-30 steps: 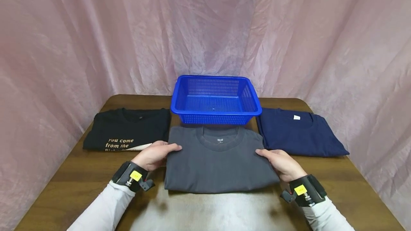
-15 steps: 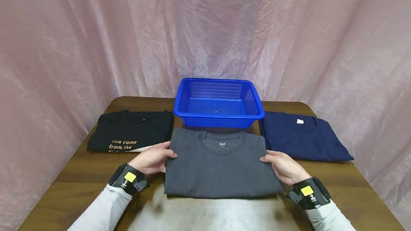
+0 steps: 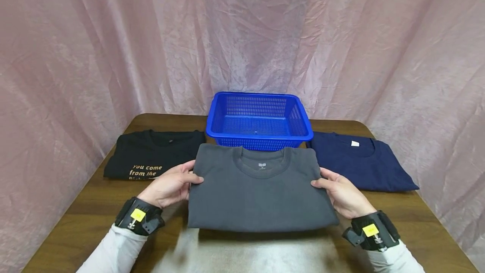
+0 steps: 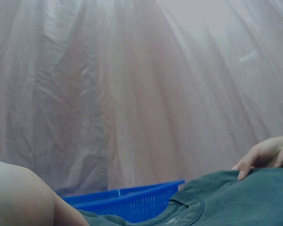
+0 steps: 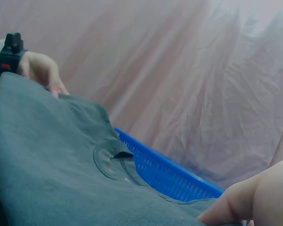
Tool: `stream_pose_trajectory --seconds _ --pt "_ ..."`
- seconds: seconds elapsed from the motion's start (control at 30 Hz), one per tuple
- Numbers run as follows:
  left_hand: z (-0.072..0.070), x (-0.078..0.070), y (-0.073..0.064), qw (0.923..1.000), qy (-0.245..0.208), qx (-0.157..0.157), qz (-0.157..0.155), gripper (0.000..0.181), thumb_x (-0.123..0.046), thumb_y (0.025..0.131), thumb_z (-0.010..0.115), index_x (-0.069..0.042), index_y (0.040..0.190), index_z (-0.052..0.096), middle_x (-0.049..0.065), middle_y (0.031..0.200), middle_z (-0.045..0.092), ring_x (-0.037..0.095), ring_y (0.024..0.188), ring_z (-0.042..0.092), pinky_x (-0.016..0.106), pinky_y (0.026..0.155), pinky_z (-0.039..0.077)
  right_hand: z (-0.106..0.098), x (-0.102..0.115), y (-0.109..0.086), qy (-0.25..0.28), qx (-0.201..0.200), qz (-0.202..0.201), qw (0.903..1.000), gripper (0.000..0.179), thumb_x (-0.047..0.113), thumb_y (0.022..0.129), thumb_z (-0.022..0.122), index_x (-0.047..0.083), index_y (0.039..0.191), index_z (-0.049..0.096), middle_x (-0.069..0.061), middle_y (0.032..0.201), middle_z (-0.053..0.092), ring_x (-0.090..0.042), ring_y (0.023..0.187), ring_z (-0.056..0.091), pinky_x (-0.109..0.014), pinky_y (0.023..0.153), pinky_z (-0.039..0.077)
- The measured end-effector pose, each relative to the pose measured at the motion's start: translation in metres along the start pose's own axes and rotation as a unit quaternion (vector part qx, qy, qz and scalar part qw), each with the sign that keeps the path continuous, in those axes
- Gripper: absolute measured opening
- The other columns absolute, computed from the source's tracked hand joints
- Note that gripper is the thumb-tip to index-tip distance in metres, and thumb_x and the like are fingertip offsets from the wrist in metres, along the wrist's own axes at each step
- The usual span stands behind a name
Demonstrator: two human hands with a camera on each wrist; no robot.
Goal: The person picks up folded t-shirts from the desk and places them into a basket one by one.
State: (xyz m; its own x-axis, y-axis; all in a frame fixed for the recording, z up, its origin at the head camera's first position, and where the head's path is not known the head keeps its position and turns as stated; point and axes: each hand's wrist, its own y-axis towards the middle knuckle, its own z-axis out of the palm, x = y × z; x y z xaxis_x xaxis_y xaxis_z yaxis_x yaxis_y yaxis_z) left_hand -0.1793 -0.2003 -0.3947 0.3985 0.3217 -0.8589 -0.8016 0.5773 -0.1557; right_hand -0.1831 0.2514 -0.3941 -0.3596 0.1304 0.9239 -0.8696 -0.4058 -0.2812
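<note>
A folded dark grey T-shirt (image 3: 261,199) is held up level above the table, its collar toward the far side. My left hand (image 3: 170,185) pinches its left edge, thumb on top and the other fingers partly hidden beneath. On the opposite edge my right hand (image 3: 345,193) grips the cloth the same way. The shirt's far edge overlaps the view of the front of a blue plastic basket (image 3: 259,137). In the right wrist view the grey shirt (image 5: 52,155) spans between both hands, with the basket (image 5: 165,174) behind it.
To the left lies a folded black T-shirt (image 3: 159,151) with printed lettering. A folded navy T-shirt (image 3: 360,163) lies on the right. Both rest on the brown wooden table (image 3: 87,210), with a pink curtain (image 3: 250,33) hanging behind it.
Both hands have raised the grey shirt off the table; a shadow now shows under its near edge. The basket and the other two shirts stay where they were.
</note>
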Motion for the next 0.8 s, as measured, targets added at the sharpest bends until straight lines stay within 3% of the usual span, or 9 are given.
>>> stream_pose_trajectory --seconds 0.2,0.57,0.8 --pt "0.006 -0.011 -0.008 0.9992 -0.008 0.032 0.024 0.062 0.014 0.098 0.038 -0.001 0.152 0.013 0.021 0.127 0.055 0.033 0.109 0.057 0.051 0.086 0.053 0.004 0.014 -0.01 0.006 0.015 -0.013 0.9998 0.067 -0.002 0.101 0.049 0.002 0.155 0.01 -0.018 0.13 0.057 -0.035 0.115 0.054 -0.046 0.087 0.053" --pt "0.017 -0.028 -0.012 0.9959 -0.017 0.059 0.066 0.055 0.015 0.099 0.035 0.0 0.149 0.02 0.02 0.124 0.058 0.031 0.106 0.059 0.046 0.085 0.055 0.008 0.034 -0.022 0.02 0.041 -0.058 0.9973 0.062 -0.002 0.102 0.048 0.001 0.153 0.013 -0.018 0.126 0.06 -0.033 0.11 0.058 -0.044 0.083 0.056" --pt "0.021 -0.044 -0.006 0.9963 -0.009 0.047 0.072 0.049 0.012 0.101 0.038 0.001 0.147 0.025 0.016 0.116 0.062 0.027 0.098 0.063 0.043 0.08 0.057 0.009 0.046 -0.02 0.014 0.037 -0.073 0.9966 0.062 -0.002 0.103 0.047 0.002 0.154 0.011 -0.015 0.128 0.059 -0.032 0.111 0.057 -0.043 0.083 0.056"
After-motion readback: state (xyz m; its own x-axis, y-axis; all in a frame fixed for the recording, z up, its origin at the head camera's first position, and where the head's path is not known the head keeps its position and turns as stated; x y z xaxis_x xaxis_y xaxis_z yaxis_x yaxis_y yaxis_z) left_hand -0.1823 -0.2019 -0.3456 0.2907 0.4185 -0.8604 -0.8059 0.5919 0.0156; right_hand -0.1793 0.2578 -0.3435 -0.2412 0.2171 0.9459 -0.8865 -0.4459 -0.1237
